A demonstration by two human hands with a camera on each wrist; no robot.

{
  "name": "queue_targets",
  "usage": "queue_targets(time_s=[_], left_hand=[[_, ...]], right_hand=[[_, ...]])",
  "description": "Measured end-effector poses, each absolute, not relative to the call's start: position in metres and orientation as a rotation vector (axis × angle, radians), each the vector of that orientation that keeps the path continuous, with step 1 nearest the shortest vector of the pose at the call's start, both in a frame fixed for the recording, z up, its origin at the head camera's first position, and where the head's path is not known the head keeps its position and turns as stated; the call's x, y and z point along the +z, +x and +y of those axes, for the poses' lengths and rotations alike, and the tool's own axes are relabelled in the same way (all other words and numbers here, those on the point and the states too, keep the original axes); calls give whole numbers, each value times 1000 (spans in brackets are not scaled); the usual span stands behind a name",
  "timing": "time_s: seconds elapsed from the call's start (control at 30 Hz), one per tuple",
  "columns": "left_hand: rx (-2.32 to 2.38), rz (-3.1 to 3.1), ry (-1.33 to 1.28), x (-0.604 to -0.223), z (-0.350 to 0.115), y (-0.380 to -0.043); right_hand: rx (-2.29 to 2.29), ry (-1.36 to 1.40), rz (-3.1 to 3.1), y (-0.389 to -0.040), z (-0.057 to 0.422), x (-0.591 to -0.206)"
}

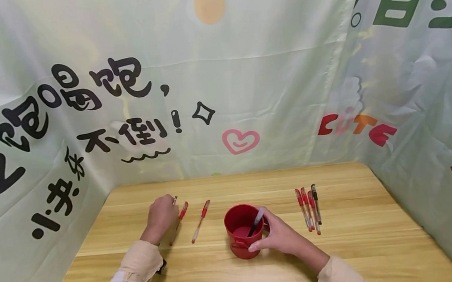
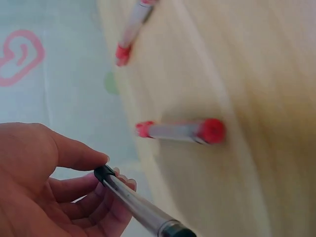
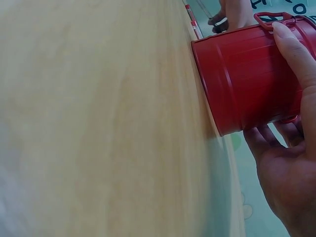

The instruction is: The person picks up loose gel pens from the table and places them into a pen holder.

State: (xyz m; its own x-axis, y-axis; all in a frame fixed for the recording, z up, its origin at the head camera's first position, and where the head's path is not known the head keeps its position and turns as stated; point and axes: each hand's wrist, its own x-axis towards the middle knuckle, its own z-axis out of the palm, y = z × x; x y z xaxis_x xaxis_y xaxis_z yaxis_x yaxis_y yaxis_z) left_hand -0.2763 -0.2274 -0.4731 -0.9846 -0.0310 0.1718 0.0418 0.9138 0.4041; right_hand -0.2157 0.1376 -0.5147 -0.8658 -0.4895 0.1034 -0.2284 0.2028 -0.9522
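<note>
My left hand (image 1: 161, 217) is over the left part of the wooden table, beside a red pen (image 1: 183, 212). In the left wrist view, its thumb and fingers pinch a clear-barrelled pen (image 2: 138, 201) with black ends near one end. A second red pen (image 1: 201, 221) lies a little to the right. My right hand (image 1: 279, 232) grips a red cup (image 1: 236, 244) near the middle of the table, thumb against the near side and fingers round the far side. Inside the cup leans a pen (image 1: 257, 220) with a dark lower end, tip down.
To the right of the cup, several red pens (image 1: 309, 208) lie side by side with a black pen (image 1: 316, 204). A printed cloth (image 1: 278, 86) hangs behind the table (image 1: 360, 219) and along both sides.
</note>
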Motion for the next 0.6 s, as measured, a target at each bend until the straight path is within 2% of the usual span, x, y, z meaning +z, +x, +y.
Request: queue_targets(time_s=[0.6], left_hand=[[-558, -2736, -194, -438, -184, -264]], right_hand=[[-1719, -683, 2254, -215, 138, -513]])
